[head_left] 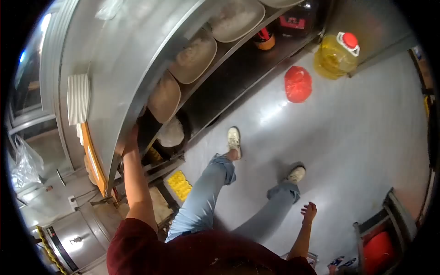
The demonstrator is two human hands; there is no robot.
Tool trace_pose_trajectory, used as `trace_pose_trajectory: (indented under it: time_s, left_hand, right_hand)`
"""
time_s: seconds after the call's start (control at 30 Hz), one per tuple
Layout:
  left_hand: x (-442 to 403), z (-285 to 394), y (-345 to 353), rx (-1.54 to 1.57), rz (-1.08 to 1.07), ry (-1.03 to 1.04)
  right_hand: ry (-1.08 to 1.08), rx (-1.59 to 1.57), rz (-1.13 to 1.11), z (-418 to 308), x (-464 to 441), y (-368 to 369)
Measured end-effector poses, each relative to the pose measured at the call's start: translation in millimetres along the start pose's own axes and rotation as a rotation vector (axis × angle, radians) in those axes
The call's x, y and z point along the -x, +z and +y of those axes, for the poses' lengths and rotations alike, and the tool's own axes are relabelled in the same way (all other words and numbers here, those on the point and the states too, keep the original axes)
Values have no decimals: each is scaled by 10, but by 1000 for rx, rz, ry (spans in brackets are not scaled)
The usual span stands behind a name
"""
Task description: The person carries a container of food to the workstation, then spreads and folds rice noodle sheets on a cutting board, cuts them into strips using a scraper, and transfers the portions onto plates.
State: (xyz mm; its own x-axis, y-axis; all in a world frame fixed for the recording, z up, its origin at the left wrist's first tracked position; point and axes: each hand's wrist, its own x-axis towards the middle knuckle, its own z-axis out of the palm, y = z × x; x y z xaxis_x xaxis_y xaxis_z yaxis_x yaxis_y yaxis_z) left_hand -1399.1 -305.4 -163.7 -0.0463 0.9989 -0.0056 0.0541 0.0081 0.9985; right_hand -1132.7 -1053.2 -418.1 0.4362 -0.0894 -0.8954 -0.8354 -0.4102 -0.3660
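glare patches the floor (348, 130); the counter (123, 50) bows with fisheye distortion; corners are black.

no text readable; pink label (292, 21) on dark container (312, 13) too blurred

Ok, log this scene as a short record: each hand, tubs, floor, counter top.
left hand: at the counter edge, partly hidden, grip unclear
right hand: empty, out over the floor
tubs: in a row under the counter
floor: red bag near a jug of yellow liquid
counter top: white stack
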Motion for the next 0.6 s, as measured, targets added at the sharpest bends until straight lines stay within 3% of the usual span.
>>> trace_pose_trajectory:
  time_s: [0.17, 0.4, 0.5, 0.6]
  left_hand:
    - [-786, -109, -39, -138, 8, 34]
    - [-1260, -210, 63, -350, 51, 20]
    - [-1339, -242, 133, -462, 61, 6]
    - [-1329, -315, 212, -610, 64, -13]
  right_hand:
    - [91, 4, 54, 1200, -381, 74]
    - [287, 48, 110, 1067, -137, 406]
    - [156, 105, 77, 1133, -27, 365]
    - [168, -95, 0, 1311, -73, 157]
